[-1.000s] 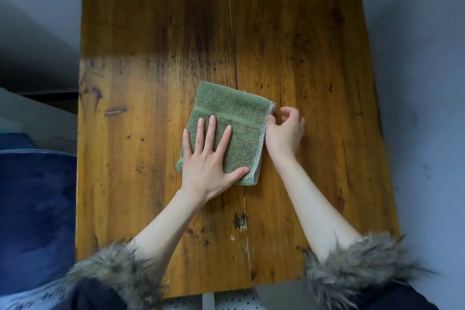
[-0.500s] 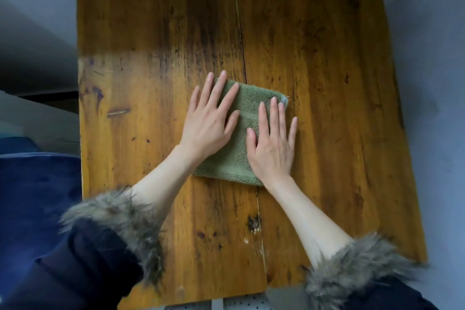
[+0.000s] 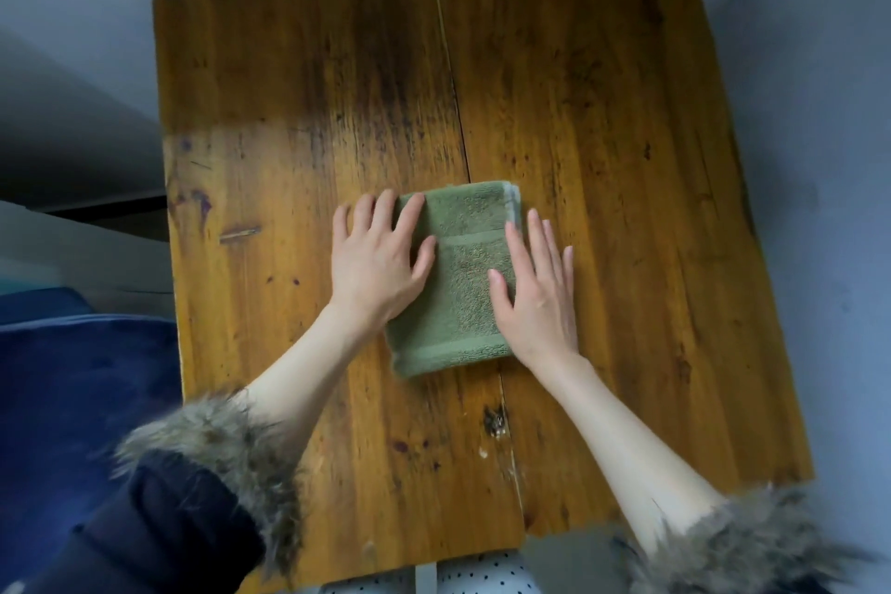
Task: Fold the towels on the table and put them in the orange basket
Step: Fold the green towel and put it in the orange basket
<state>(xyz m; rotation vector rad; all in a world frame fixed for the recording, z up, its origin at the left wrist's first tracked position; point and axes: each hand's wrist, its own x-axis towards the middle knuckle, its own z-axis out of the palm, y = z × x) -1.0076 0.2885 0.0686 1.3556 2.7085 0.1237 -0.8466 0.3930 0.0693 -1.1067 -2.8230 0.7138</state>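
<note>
Left hand [image 3: 378,256] lies flat, fingers straight, on the left edge of the towel [image 3: 458,275]; right hand [image 3: 535,289] lies likewise flat along its right edge, part on cloth, part on the counter [image 3: 602,111]. Neither grips anything. Folding of this towel appears complete or nearly so: it forms a compact green rectangle near the counter's middle, layered edges showing at the far right corner, a woven band across it. Pressing flat seems the step in hand. Remaining: transfer to the orange basket, which is not in view. No other towels are visible.
</note>
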